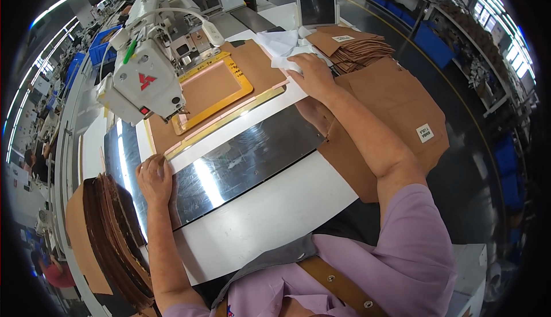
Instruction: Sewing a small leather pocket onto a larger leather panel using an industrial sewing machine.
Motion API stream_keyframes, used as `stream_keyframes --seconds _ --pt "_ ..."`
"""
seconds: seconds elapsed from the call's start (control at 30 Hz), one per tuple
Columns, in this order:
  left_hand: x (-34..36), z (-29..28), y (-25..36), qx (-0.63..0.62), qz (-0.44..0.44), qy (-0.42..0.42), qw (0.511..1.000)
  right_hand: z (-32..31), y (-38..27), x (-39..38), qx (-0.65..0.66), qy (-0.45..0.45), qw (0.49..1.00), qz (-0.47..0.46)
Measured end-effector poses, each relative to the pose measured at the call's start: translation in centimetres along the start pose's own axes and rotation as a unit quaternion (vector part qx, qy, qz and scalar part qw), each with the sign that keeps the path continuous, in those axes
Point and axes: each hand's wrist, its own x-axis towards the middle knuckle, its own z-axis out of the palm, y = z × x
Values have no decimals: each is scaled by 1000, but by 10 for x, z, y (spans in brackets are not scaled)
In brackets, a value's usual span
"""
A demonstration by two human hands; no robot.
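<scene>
A brown sheet-material panel (270,63) lies in a white flat template (229,136), with pale pink and yellow strips along its near edge. On it, under the head of a white sewing machine (146,79), rests a yellow rectangular clamp frame (221,96). My left hand (154,180) is at the template's near left corner, its fingers bent together over the edge. At the right end, my right hand (315,77) lies with fingers stretched and thumb apart, next to a crumpled white cloth or paper (278,46). Its palm side is hidden.
A shiny metal plate (247,165) spans the table before me. Brown panels (396,110) lie at right, with a stack of brown pieces (350,47) behind. A dark-screened panel (317,2) stands at the back. Curved brown pieces (106,231) stand at the left edge.
</scene>
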Motion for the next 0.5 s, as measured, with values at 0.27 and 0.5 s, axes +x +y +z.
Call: stream_keyframes --seconds 0.27,0.5 --pt "1 -1 -2 -9 -21 -7 1000 -37 63 55 -194 7 980 44" --pt "2 0 -3 -14 -35 -15 999 -55 83 48 -278 -153 945 80"
